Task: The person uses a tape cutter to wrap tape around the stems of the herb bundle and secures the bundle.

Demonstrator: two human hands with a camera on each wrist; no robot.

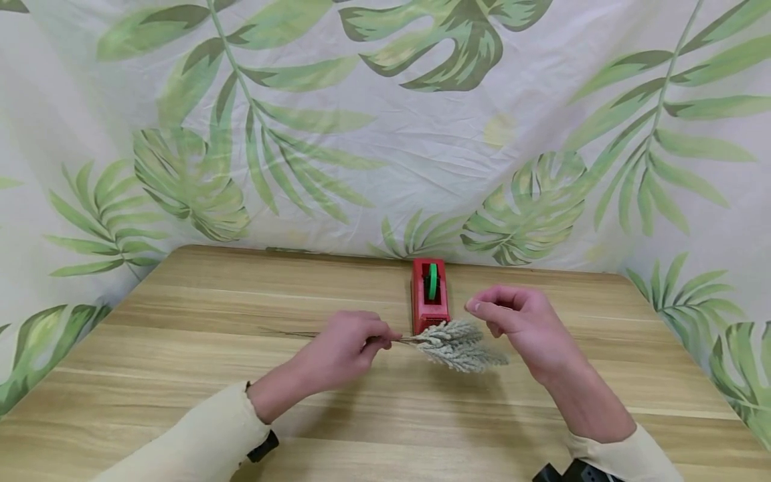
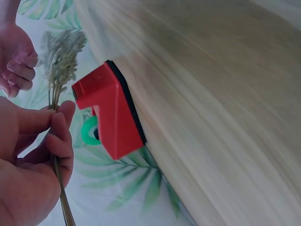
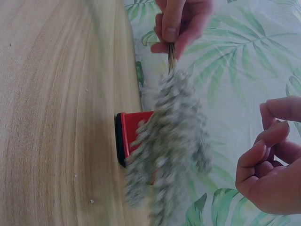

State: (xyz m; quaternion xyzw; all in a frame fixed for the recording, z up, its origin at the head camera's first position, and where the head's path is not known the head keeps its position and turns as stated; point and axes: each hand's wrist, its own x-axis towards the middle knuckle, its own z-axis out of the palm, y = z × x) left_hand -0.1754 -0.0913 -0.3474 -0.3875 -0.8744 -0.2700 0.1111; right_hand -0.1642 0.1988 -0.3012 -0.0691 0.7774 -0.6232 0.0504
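My left hand pinches the thin stems of a bunch of dried flowers between thumb and fingers. The fluffy grey-green heads point right, and the bare stems trail off to the left. In the right wrist view, the flower heads look blurred and partly cover a red tape dispenser. My right hand hovers just right of the heads, apart from them. Its fingers are loosely bent, with nothing visible between them.
The red tape dispenser stands near the table's back edge, just behind the flowers, with a green tape roll in it. Behind the wooden table hangs a leaf-patterned cloth. Small white specks lie on the tabletop.
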